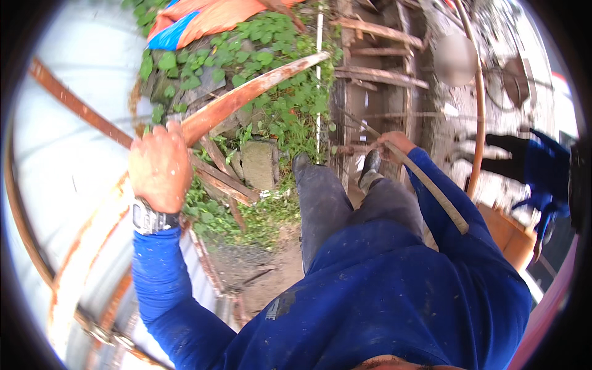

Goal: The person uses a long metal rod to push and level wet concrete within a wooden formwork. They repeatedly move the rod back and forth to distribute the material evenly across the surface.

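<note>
Left hand point(161, 165): clamped over the rusty bar point(253, 93), left side, seemingly for balance.
Right hand point(398, 144): closed around the stick point(431, 187), right side, partway along, apparently for control.
Boots point(301, 163): apart, likely for stable footing.

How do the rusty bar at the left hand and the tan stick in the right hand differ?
Color: the rusty bar is reddish-brown with pale patches; the tan stick is a duller, more even tone.
Width: the rusty bar looks broader than the slim tan stick.
Pose: in the picture, the rusty bar slants up and rightward from the left hand; the tan stick slants down and rightward from the right hand.
Both are long.
</note>
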